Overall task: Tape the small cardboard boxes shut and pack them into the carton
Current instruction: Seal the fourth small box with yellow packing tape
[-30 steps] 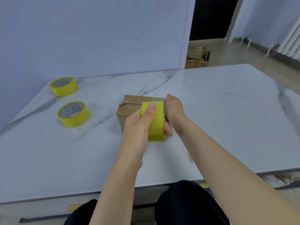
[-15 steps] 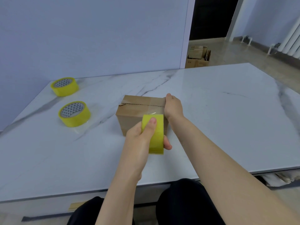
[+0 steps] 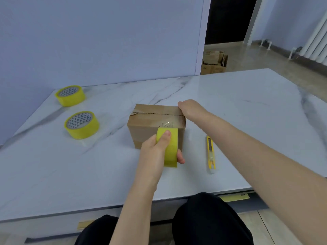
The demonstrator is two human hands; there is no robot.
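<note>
A small brown cardboard box (image 3: 150, 121) stands on the white marble table (image 3: 247, 103), its flaps closed. My left hand (image 3: 155, 151) grips a yellow tape roll (image 3: 170, 147) in front of the box's near face, thumb on top of the roll. A clear strip of tape runs from the roll up over the box's top near its right end. My right hand (image 3: 190, 108) rests on the box's far right top corner, its fingers hidden behind the box.
Two more yellow tape rolls (image 3: 82, 125) (image 3: 70, 95) lie flat at the left of the table. A yellow utility knife (image 3: 211, 154) lies just right of the box. Open cartons (image 3: 214, 62) stand on the floor beyond the table, near a doorway.
My left hand has pulled the tape roll from the box's top down in front of its near face, drawing tape across. My right arm has shifted, uncovering the utility knife.
</note>
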